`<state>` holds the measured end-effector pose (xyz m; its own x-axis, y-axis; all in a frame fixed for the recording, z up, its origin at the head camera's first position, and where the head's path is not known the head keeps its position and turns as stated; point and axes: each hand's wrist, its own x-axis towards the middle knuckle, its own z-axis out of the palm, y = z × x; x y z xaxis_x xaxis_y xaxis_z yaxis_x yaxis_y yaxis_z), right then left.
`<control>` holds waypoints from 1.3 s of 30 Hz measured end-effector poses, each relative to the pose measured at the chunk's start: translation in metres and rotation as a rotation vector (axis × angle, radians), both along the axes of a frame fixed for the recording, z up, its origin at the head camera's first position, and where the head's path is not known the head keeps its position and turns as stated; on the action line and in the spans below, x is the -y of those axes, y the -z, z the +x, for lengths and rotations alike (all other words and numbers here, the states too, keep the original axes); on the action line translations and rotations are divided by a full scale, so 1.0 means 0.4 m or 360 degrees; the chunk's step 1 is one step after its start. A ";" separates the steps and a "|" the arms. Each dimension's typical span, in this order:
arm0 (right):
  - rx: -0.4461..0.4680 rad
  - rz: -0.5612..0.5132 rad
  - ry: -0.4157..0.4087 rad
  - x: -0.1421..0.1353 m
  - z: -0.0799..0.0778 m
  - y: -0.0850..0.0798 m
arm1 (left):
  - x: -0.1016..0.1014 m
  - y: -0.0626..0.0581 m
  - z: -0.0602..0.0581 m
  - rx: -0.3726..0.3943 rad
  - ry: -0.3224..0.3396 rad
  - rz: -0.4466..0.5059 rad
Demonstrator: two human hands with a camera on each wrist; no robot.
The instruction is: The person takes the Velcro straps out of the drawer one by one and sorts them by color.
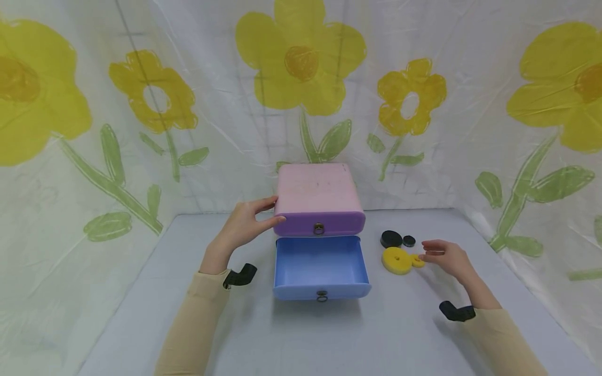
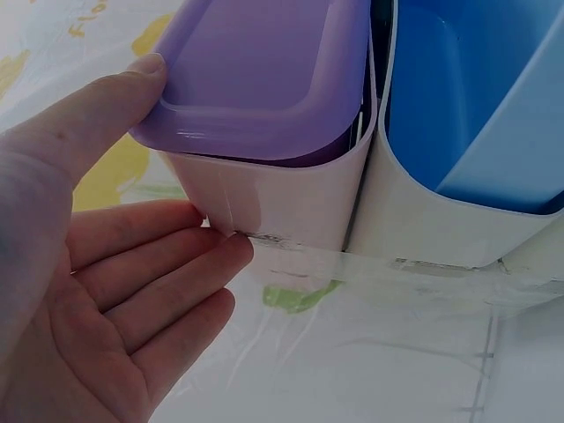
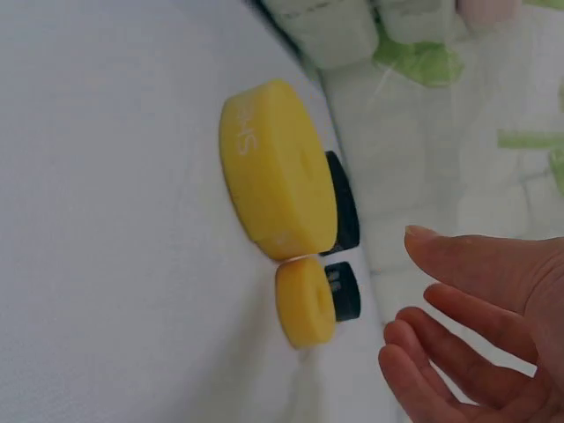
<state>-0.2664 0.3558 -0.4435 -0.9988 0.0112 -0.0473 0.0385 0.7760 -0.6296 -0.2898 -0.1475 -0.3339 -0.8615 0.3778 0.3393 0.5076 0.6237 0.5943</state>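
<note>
My left hand (image 1: 244, 224) touches the left side of a two-tier drawer box (image 1: 315, 188) with a pink top. Its thumb lies on the edge of the purple drawer front (image 2: 256, 79), and its fairly straight fingertips meet the pink side wall. That purple drawer is nearly flush, with a thin gap showing in the left wrist view. Below it, the light blue drawer (image 1: 322, 291) is pulled out, and nothing shows inside. My right hand (image 1: 449, 258) hovers with loosely bent fingers, holding nothing, beside a small yellow disc (image 3: 304, 304) and a large yellow disc (image 3: 273, 167).
Behind the yellow discs lie a larger black disc (image 1: 391, 239) and a small black disc (image 1: 409, 241). Everything stands on a table with a pale cloth (image 1: 226, 334). A white curtain with painted yellow flowers (image 1: 301, 62) surrounds the back and sides.
</note>
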 end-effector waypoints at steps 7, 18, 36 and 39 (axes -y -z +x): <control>-0.0128 -0.0048 -0.0021 0.017 0.024 -0.049 | -0.001 -0.001 0.001 0.0024 -0.0007 -0.0001; -0.0302 -0.0089 -0.0123 0.072 0.060 -0.127 | 0.000 -0.001 0.001 -0.0005 0.0007 0.0004; -0.0394 -0.0190 -0.0361 0.205 0.127 -0.206 | 0.000 0.001 0.002 -0.0007 -0.0011 -0.0002; -0.0396 -0.0209 -0.0409 0.224 0.136 -0.214 | 0.000 0.000 0.002 -0.0012 -0.0012 0.0001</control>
